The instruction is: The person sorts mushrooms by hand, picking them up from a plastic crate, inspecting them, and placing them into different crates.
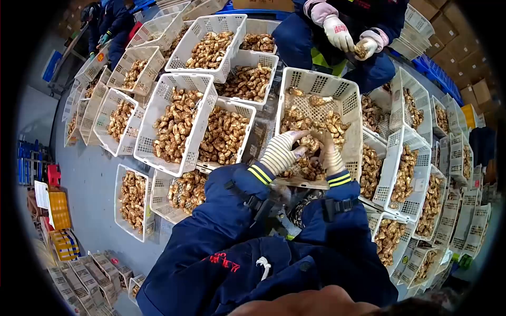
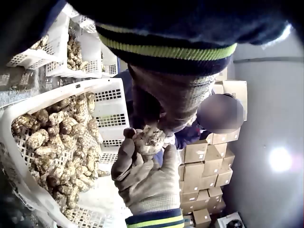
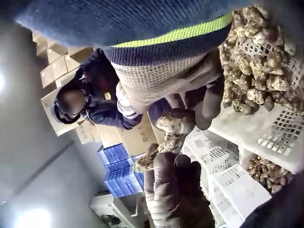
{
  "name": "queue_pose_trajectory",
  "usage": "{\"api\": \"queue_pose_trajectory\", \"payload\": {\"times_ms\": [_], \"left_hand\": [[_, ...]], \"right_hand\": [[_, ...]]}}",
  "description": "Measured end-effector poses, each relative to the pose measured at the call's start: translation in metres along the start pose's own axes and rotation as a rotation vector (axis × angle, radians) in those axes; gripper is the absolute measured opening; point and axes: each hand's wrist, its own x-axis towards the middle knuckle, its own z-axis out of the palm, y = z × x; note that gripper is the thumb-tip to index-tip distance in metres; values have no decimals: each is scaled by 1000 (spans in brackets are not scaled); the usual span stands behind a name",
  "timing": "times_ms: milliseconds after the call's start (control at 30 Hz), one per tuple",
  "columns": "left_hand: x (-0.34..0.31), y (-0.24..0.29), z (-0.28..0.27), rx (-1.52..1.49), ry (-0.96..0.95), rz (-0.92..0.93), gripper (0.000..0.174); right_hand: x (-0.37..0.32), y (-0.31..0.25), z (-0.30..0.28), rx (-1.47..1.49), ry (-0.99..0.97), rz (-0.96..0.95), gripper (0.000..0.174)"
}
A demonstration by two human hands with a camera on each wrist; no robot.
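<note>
A white lattice basket [image 1: 316,84], tilted toward me, holds a heap of brown knobbly mushroom-like lumps [image 1: 316,121]. Over its near end both gloved hands meet on a single lump [image 1: 312,142]. My left hand [image 1: 295,150], in a striped knit glove, pinches it from the left. My right hand [image 1: 321,145] grips it from the right. The left wrist view has the left hand [image 2: 164,121] reaching down onto the lump [image 2: 149,137], with the right hand [image 2: 142,175] cupped beneath. The right wrist view shows the right hand [image 3: 190,102] and the left hand [image 3: 173,180] on the lump [image 3: 175,121].
Several white baskets [image 1: 176,121] of the same lumps crowd the grey floor [image 1: 89,179] on all sides. Another person [image 1: 348,34] in blue with white gloves sits opposite, holding a lump. Cardboard boxes [image 1: 474,89] stack at the right, yellow crates [image 1: 59,210] at the left.
</note>
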Motion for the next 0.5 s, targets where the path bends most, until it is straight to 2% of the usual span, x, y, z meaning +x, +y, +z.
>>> {"api": "queue_pose_trajectory", "payload": {"times_ms": [67,100,233,400,500], "left_hand": [[0,-3,0,27,24,-8,43],[2,6,-5,28,-6,-85,46],[2,5,-5,47,5,-91,51],[1,5,-5,77,42,-61,54],[3,10,-6,87,16,-140,51]], "right_hand": [[-9,-14,13,6,-45,-147,81],[-9,-14,8,10,-161,-140,68],[-6,-3,2,-56,-216,-205,54],[-4,5,-3,-11,-199,-148,52],[-3,5,-3,24,-255,-178,54]]}}
